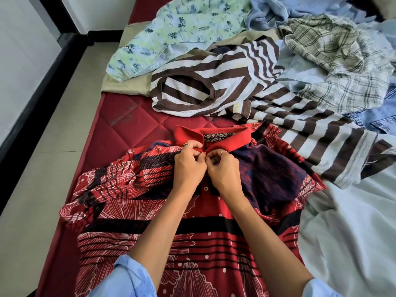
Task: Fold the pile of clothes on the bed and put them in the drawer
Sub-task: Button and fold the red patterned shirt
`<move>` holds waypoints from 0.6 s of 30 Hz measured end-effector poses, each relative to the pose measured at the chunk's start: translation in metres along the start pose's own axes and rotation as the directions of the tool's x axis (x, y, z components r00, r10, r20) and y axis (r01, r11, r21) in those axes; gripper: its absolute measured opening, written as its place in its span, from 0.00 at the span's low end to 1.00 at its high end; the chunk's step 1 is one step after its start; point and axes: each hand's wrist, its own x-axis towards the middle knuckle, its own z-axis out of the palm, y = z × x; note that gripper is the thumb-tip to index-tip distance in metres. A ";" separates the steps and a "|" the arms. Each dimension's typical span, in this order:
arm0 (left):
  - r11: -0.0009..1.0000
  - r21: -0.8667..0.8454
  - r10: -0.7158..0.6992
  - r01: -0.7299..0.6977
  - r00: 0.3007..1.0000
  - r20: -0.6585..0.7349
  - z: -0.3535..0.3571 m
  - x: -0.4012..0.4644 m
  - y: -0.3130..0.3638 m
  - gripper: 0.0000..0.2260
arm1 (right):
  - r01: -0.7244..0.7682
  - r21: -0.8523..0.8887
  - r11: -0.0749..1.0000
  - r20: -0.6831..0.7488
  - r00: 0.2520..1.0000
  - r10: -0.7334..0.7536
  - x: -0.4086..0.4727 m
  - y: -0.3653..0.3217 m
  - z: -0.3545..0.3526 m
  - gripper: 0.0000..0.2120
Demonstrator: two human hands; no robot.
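A red patterned polo shirt (192, 232) with black stripes lies front-up on the red quilted bed (120, 129), its red collar (225, 140) pointing away from me. My left hand (188, 166) and my right hand (222, 170) meet just below the collar, and both pinch the button placket with curled fingers. Behind the shirt lies the pile: a brown-and-white striped top (214, 82), a pale floral garment (171, 33), a plaid shirt (334, 58) and light blue clothes (274, 11).
A white sheet or garment (353, 232) covers the bed at the right. Denim (381, 116) shows at the right edge. A tan cloth (124, 84) lies under the pile. The tiled floor (53, 146) and a black wall base run along the left.
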 end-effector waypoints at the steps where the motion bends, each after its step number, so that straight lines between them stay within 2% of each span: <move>1: 1.000 -0.004 -0.005 0.005 1.000 0.001 0.000 -0.001 0.000 0.08 | 0.014 -0.012 1.000 -0.001 1.000 -0.014 -0.002 0.000 0.000 0.03; 6: 0.992 -0.102 -0.078 0.076 0.997 -0.016 -0.004 -0.009 0.004 0.08 | 0.075 -0.055 0.996 -0.054 0.995 -0.078 -0.015 0.002 0.006 0.02; 9: 0.967 -0.214 -0.151 0.136 0.987 -0.059 -0.001 -0.012 0.003 0.13 | 0.087 0.030 0.996 -0.093 0.992 -0.084 -0.019 0.000 0.009 0.01; 11: 0.930 -0.320 -0.209 0.181 0.976 -0.055 0.000 -0.014 0.000 0.14 | 0.032 0.132 0.991 -0.092 0.996 -0.019 -0.019 -0.002 0.008 0.02; 13: 0.892 -0.400 -0.244 0.212 0.969 -0.031 0.002 -0.016 -0.001 0.15 | -0.104 0.282 0.954 -0.037 0.992 0.119 -0.020 -0.007 0.006 0.04; 14: 0.878 -0.427 -0.249 0.217 0.968 -0.020 0.002 -0.017 -0.001 0.14 | -0.187 0.390 0.901 0.021 0.981 0.195 -0.019 -0.009 0.005 0.06; 16: 0.856 -0.469 -0.249 0.218 0.969 -0.003 0.001 -0.017 0.000 0.14 | -0.358 0.625 0.693 0.192 0.932 0.308 -0.017 -0.016 -0.001 0.08; 17: 0.850 -0.476 -0.249 0.224 0.969 0.011 0.001 -0.016 -0.001 0.14 | -0.429 0.686 0.587 0.272 0.900 0.341 -0.015 -0.019 -0.004 0.09; 18: 0.855 -0.461 -0.251 0.237 0.968 0.032 0.000 -0.015 -0.003 0.13 | -0.486 0.696 0.529 0.331 0.870 0.365 -0.012 -0.021 -0.007 0.09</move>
